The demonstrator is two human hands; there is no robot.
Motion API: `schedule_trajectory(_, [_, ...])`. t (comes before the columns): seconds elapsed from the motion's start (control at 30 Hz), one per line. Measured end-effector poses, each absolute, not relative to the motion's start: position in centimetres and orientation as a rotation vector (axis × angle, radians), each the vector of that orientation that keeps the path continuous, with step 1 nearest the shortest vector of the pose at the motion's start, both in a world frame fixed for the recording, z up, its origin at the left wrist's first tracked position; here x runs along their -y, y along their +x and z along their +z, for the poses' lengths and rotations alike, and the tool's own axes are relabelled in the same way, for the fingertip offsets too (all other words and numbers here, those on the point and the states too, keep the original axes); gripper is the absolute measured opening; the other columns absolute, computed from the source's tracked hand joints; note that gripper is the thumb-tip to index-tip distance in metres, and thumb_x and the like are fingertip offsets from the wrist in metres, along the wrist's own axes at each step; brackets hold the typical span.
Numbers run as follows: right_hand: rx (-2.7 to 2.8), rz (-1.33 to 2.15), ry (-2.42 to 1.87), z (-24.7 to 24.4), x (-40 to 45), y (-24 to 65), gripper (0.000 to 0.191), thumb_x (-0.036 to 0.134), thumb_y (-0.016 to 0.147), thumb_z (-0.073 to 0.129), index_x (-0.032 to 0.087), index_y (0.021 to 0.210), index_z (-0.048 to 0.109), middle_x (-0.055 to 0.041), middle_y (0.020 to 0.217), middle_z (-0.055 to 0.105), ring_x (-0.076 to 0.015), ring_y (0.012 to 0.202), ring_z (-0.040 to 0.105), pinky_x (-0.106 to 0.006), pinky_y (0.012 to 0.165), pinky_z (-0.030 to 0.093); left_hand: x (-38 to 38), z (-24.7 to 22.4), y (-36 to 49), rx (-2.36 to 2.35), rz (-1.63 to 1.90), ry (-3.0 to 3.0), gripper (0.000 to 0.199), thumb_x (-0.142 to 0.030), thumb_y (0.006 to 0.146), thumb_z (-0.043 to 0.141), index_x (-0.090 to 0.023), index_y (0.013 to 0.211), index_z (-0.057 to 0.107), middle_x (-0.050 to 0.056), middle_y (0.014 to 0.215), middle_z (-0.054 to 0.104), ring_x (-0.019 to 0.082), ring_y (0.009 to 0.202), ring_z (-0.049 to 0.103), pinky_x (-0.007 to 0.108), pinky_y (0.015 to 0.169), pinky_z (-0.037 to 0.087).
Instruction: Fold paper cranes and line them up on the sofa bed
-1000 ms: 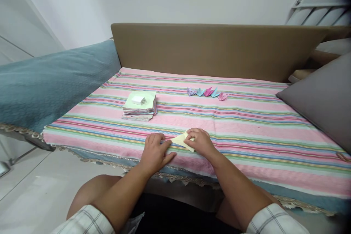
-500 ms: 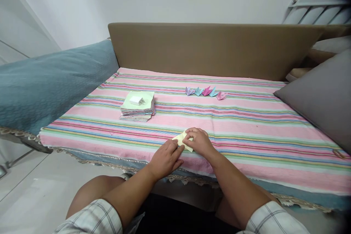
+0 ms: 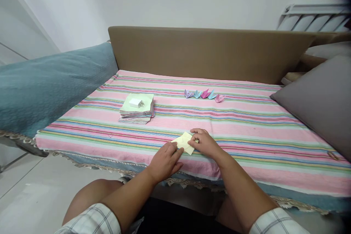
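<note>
A pale yellow folded sheet of origami paper lies flat on the striped cloth close to the front edge. My left hand rests with its fingers stretched over the paper's left end, pressing it down, thumb apart. At the right end, my right hand pinches the paper between thumb and fingers. Part of the sheet is hidden under the fingertips of both hands.
Beyond my hands, several folded paper cranes stand in a row. To the left is a stack of square paper with a white charger plug on top. A grey cushion leans at the right.
My right hand has shifted slightly right along the paper, uncovering more of its middle. My left hand stays pressed on the left end. The view has tilted a little.
</note>
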State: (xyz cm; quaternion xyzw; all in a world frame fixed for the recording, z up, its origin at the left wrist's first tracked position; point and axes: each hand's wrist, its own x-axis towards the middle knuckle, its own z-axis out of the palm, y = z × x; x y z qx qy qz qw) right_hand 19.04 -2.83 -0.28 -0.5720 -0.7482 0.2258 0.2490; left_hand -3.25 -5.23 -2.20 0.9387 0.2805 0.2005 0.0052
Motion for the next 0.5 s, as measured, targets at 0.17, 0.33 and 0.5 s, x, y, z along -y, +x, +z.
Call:
schedule_trajectory(0.17, [2.052,0.59,-1.571,-0.21,2.76,18.89,0.01,0.027,0.074,0.063,0.021,0.067,0.067,-0.006,0.118,0.056,-0.0236,0.113,0.046,-0.04,0.097,0.034,5.16,-2.36,-3.3,-0.89,0.644,2.92,0.046,-0.032,0.082,0.054,-0.019,0.126,0.045,0.012,0.105,0.053,0.029,0.112,0.046,0.047,0.093,0.043])
schedule_trajectory(0.33, [2.034,0.606,-1.575,-0.3,2.68,18.83,0.009,0.027,0.072,0.064,0.021,0.066,0.068,-0.0058,0.118,0.056,-0.0236,0.113,0.046,-0.038,0.097,0.034,5.16,-2.39,-3.29,-0.896,0.665,2.927,0.05,-0.033,0.082,0.054,-0.019,0.128,0.044,0.013,0.107,0.053,0.028,0.11,0.048,0.047,0.092,0.043])
schedule_trajectory(0.5, [2.035,0.596,-1.571,-0.47,2.59,18.81,0.008,0.027,0.071,0.064,0.021,0.066,0.068,-0.0062,0.118,0.056,-0.0239,0.112,0.046,-0.039,0.097,0.034,5.12,-2.27,-3.24,-0.898,0.638,2.948,0.049,-0.032,0.082,0.054,-0.019,0.128,0.046,0.012,0.107,0.052,0.028,0.108,0.048,0.047,0.092,0.043])
